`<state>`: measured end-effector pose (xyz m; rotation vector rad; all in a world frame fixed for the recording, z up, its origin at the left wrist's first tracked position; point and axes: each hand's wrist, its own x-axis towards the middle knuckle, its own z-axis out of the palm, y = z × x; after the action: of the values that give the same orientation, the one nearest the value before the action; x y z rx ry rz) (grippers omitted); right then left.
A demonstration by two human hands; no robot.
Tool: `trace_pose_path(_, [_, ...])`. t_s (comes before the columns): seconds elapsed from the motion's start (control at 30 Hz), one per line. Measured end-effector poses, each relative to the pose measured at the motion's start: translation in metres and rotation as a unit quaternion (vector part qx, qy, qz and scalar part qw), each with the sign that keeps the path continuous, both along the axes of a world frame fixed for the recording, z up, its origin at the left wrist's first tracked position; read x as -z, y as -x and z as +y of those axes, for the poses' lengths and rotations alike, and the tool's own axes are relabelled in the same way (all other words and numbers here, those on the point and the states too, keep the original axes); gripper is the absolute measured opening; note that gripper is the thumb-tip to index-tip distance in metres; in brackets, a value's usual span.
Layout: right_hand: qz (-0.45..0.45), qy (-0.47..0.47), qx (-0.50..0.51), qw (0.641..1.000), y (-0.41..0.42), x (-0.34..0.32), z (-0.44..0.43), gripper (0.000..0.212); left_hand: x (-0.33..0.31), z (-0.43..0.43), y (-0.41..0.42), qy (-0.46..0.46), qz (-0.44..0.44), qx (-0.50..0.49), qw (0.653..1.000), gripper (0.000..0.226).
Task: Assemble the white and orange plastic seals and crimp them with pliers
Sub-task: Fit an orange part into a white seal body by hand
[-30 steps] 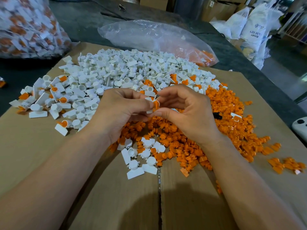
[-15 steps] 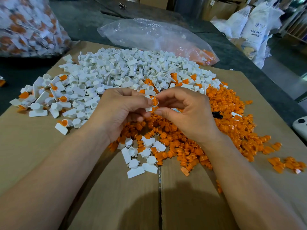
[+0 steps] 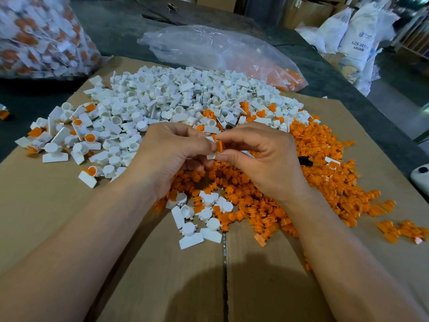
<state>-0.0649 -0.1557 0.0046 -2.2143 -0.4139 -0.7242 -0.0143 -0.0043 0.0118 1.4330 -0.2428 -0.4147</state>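
Left hand [image 3: 171, 156]: fingers curled, back turned up; thumb and forefinger pinch the white seal body [image 3: 211, 156], held just above the heaps.
Right hand [image 3: 264, 159]: fingers curled in the same way; thumb and forefinger pinch the orange insert [image 3: 220, 146], which is set against the white seal body where the two hands meet.
Held pair: the white and orange parts touch between the fingertips of both hands; how far the orange one is seated cannot be told.
Near cluster [image 3: 202, 219]: a few loose white pieces just below the hands, partly on the edge of the orange heap, partly on bare cardboard.
Orange heap [image 3: 320, 177]: loose orange pieces spread under and to the right of the right hand; a small black object [image 3: 305, 161] lies on it.
White heap [image 3: 176, 98]: loose white pieces beyond the hands, reaching to the left and meeting the orange heap on the right.
Joined seals [image 3: 89, 137]: white pieces with orange in the cup, scattered along the left edge of the white heap.
Cardboard [image 3: 46, 205]: a flattened box with a seam down the middle; it carries every heap and lies on the dark desk [image 3: 120, 31].
Clear bag [image 3: 209, 47]: behind the white heap, mostly slack, with orange pieces in its right corner.
Full bag [image 3: 34, 36]: far left on the desk, packed with white and orange pieces.
White sacks [image 3: 357, 38]: far right, beyond the desk.
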Motion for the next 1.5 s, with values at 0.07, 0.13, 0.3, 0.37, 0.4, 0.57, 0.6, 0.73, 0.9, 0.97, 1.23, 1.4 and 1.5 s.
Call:
trace_pose_path(0.07, [-0.003, 0.004, -0.002, 1.000, -0.0004, -0.0003, -0.0007, 0.025, 0.0001, -0.0002, -0.0001, -0.002, 0.000, 0.001, 1.000, 0.012])
trace_pose_path(0.13, [-0.007, 0.008, -0.004, 1.000, -0.0005, -0.0004, -0.0008, 0.025, 0.0003, -0.0003, 0.0000, -0.005, -0.001, 0.002, 1.000, 0.011])
trace_pose_path(0.3, [-0.018, 0.019, -0.007, 1.000, -0.0005, -0.0006, -0.0017, 0.024, 0.0005, -0.0007, 0.0006, -0.011, -0.008, 0.000, 1.000, 0.012])
trace_pose_path(0.37, [-0.018, 0.026, -0.009, 0.999, -0.0004, -0.0008, -0.0022, 0.024, 0.0002, -0.0011, 0.0012, -0.012, -0.010, 0.000, 1.000, 0.012])
trace_pose_path(0.4, [-0.018, 0.029, -0.009, 0.999, -0.0004, -0.0007, -0.0021, 0.024, 0.0000, -0.0011, 0.0015, -0.012, -0.010, -0.001, 1.000, 0.013])
trace_pose_path(0.57, [-0.023, 0.041, -0.006, 0.999, -0.0008, -0.0006, -0.0023, 0.024, -0.0005, -0.0010, 0.0021, -0.015, -0.015, -0.002, 1.000, 0.012])
trace_pose_path(0.6, [-0.022, 0.038, -0.005, 0.999, -0.0007, -0.0004, -0.0022, 0.024, -0.0006, -0.0010, 0.0021, -0.014, -0.016, -0.002, 1.000, 0.012])
trace_pose_path(0.73, [0.003, -0.001, 0.004, 1.000, 0.0006, 0.0008, -0.0007, 0.028, -0.0014, -0.0008, 0.0025, -0.008, -0.024, -0.011, 1.000, 0.013])
trace_pose_path(0.9, [0.019, -0.032, 0.016, 0.999, 0.0013, -0.0014, -0.0017, 0.035, -0.0025, -0.0008, 0.0031, 0.006, -0.030, -0.013, 0.999, 0.027])
trace_pose_path(0.97, [0.018, -0.035, 0.019, 0.999, 0.0015, -0.0022, -0.0018, 0.037, -0.0027, -0.0009, 0.0033, 0.007, -0.031, -0.014, 0.999, 0.028])
trace_pose_path(1.23, [0.032, -0.024, 0.016, 0.999, 0.0018, -0.0040, -0.0007, 0.028, -0.0028, -0.0006, 0.0025, 0.010, -0.033, -0.014, 0.999, 0.023])
trace_pose_path(1.4, [0.022, -0.019, 0.024, 0.999, 0.0018, -0.0037, 0.0004, 0.027, -0.0015, -0.0006, 0.0024, 0.011, -0.035, -0.010, 0.999, 0.020])
trace_pose_path(1.5, [0.024, -0.012, 0.028, 0.999, 0.0016, -0.0036, 0.0003, 0.025, -0.0013, -0.0010, 0.0025, 0.011, -0.035, -0.007, 0.999, 0.015])
